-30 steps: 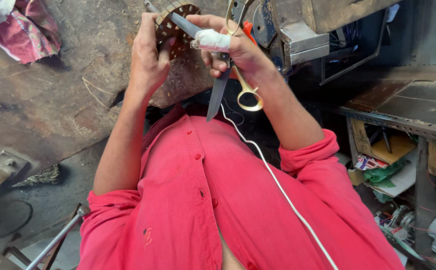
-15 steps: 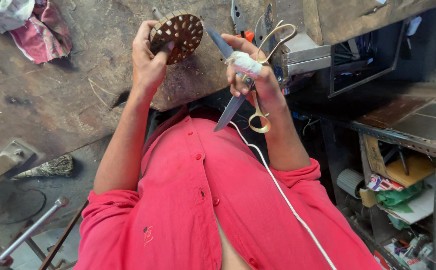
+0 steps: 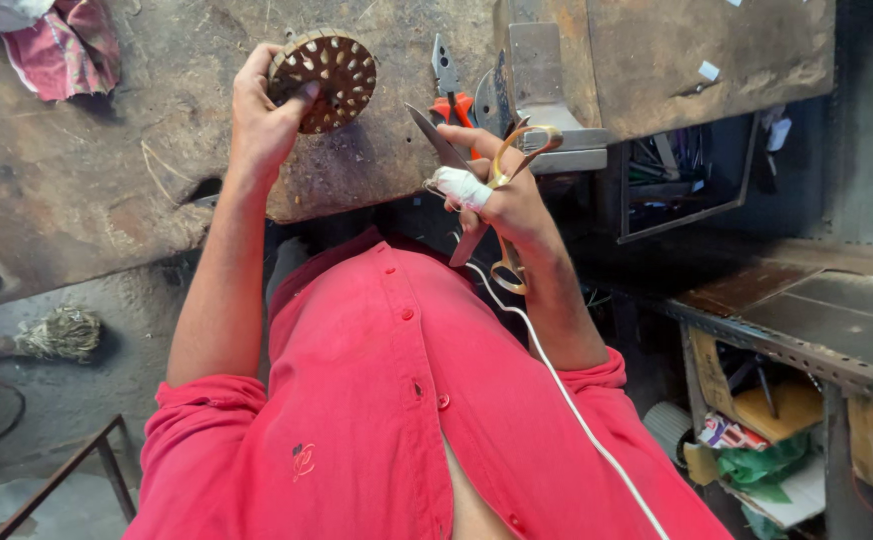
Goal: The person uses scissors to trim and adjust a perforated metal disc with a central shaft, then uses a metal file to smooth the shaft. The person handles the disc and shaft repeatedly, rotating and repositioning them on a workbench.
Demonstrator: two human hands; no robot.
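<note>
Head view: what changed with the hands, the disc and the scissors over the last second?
The left hand carried the perforated round disc away from the right hand. That hand swung the scissors out from beside the disc and clear of it. Both grips stayed, as did the white wrap on a right finger.

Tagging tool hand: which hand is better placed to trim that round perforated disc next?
Right, probably. The right hand grips the scissors, blades pointing toward the perforated disc. The left hand is occupied, its fingers pinching the disc's edge on the workbench.
</note>
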